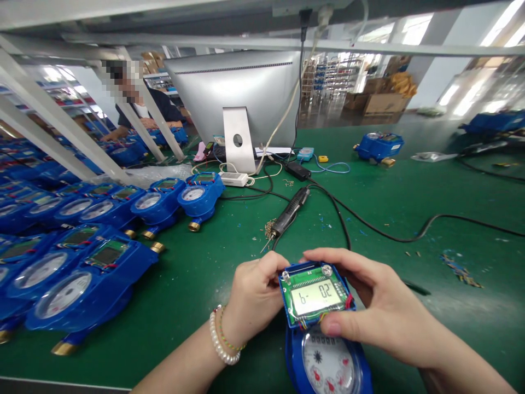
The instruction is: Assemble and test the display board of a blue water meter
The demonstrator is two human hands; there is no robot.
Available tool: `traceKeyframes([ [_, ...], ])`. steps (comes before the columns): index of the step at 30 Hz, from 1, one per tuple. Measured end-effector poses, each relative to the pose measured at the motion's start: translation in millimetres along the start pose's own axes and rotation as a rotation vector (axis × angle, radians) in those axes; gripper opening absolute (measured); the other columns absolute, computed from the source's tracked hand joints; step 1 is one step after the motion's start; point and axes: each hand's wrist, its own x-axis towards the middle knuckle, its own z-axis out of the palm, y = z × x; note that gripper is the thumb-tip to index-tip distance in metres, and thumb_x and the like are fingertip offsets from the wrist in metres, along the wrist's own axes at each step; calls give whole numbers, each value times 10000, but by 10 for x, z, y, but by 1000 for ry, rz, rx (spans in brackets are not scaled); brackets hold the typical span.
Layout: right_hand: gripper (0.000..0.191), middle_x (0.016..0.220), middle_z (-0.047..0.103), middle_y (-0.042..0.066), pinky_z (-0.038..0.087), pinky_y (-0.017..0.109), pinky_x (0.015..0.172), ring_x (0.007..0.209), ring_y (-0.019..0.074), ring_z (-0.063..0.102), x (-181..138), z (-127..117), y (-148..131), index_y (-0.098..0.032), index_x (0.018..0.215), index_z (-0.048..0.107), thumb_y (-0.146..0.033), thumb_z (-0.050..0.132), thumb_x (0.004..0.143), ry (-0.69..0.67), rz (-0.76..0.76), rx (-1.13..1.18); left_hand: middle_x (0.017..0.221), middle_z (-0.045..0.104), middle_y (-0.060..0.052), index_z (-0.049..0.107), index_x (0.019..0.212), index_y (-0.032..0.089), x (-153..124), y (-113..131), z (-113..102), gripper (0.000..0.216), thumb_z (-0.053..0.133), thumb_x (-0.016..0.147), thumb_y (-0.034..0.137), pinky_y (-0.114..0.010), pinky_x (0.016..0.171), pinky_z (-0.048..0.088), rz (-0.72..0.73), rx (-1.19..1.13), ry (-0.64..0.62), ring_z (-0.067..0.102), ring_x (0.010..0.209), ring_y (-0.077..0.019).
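Observation:
A blue water meter [328, 355] lies at the front of the bench, its round dial facing up. At its far end sits a green circuit board [293, 309] with a lit display [315, 297] reading "b- 02". My right hand [369, 306] is closed round that end, thumb by the coloured wires and fingers along the far edge. My left hand [258, 290], bracelets on its wrist, is closed at the board's left side; its fingertips are partly hidden, and what they pinch cannot be made out. Beyond them rests a black electric screwdriver [291, 210] beside small screws [269, 228].
Rows of blue water meters [102, 268] fill the left side. A silver monitor [241, 98] stands at the back, with a person [143, 112] behind metal posts. Another meter [378, 146] sits at the back right. Black cables [385, 235] cross the green bench; small parts [461, 271] lie right.

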Motion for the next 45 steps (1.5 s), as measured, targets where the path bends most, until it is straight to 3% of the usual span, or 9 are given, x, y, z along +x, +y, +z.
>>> traceKeyframes([
  [5,540,1109,480,69,475,264,846,983,287,487,36,48,4,-167,1247,591,-176,854,775,-22,3,63,499,494,44,534,632,121,-4,-24,33,139,643,707,78,-154,444,298,76,90,85,406,439,-39],
  [18,637,1196,413,89,452,267,897,1069,286,442,21,61,97,-172,1318,492,-324,920,871,-44,-136,130,490,467,31,491,585,136,-10,-13,19,188,606,732,118,-185,463,282,99,209,45,409,453,-63],
  [22,841,1264,354,46,379,217,961,1129,252,388,1,119,101,-251,1464,327,-488,894,891,-35,-207,-100,494,464,23,487,575,134,-20,-28,32,202,586,752,129,-190,478,286,111,214,40,415,466,-69],
  [24,872,1268,350,15,343,183,964,1124,222,391,-7,149,123,-288,1499,254,-455,868,902,13,-249,-246,499,471,20,486,577,131,-25,-33,33,207,591,756,133,-191,478,284,97,217,30,422,469,-70],
  [28,819,1257,360,5,311,211,987,1090,222,413,10,177,177,-299,1481,300,-263,820,850,65,-276,-286,506,481,16,491,582,130,-23,-21,24,199,604,746,135,-193,484,290,72,226,7,436,476,-75],
  [36,602,1216,408,51,334,228,963,1068,220,434,143,129,157,-161,1384,401,-202,639,832,-26,-464,-514,521,483,13,488,612,137,-38,-24,33,169,583,752,156,-200,493,279,5,207,-37,424,491,-84],
  [39,597,1224,404,42,323,225,962,1092,211,417,156,129,145,-164,1372,400,-186,571,801,-28,-511,-561,563,511,18,516,673,137,-11,-17,-54,131,607,760,172,-199,508,299,-50,154,-167,442,518,-86],
  [42,560,1221,406,39,328,218,950,1092,199,421,141,139,138,-159,1360,394,-191,539,820,-7,-536,-583,652,566,40,553,805,155,72,23,-259,113,644,741,175,-177,519,353,-109,51,-421,489,552,-77],
  [45,564,1226,402,51,325,224,955,1097,201,418,120,145,139,-132,1355,393,-199,528,811,8,-539,-591,922,627,25,556,1049,195,160,85,-493,381,685,691,176,-171,673,441,-132,-37,-648,577,781,-103],
])
